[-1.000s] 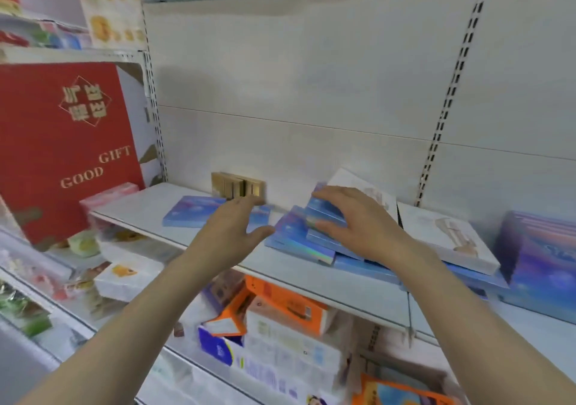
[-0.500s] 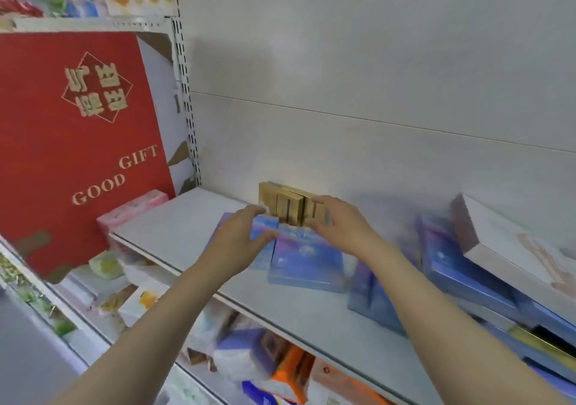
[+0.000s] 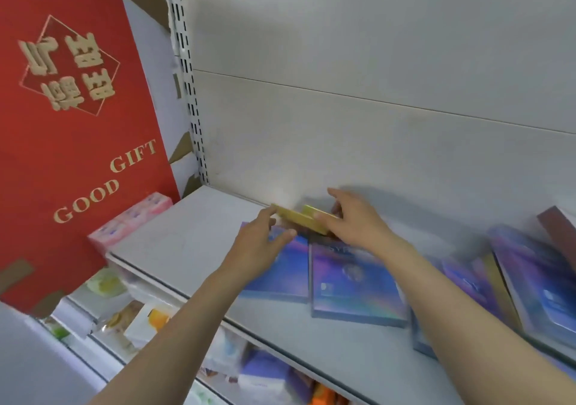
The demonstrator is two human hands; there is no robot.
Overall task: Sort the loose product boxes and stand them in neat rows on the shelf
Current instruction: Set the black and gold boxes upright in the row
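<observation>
While two flat blue boxes (image 3: pixel 314 273) are lying face-up near the front of the white shelf (image 3: pixel 174 242), a person is reaching past them to the small gold boxes (image 3: pixel 304 219) by the back wall. At 12 o'clock from the blue pair, the right hand (image 3: pixel 355 221) is gripping the gold boxes, while the left hand (image 3: pixel 258 242) is touching their end with loose, uncurled fingers. Probably light, stiff and glossy cartons, they are likely best squeezed by their flat sides.

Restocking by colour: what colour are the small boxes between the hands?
Gold small boxes, head view.
</observation>
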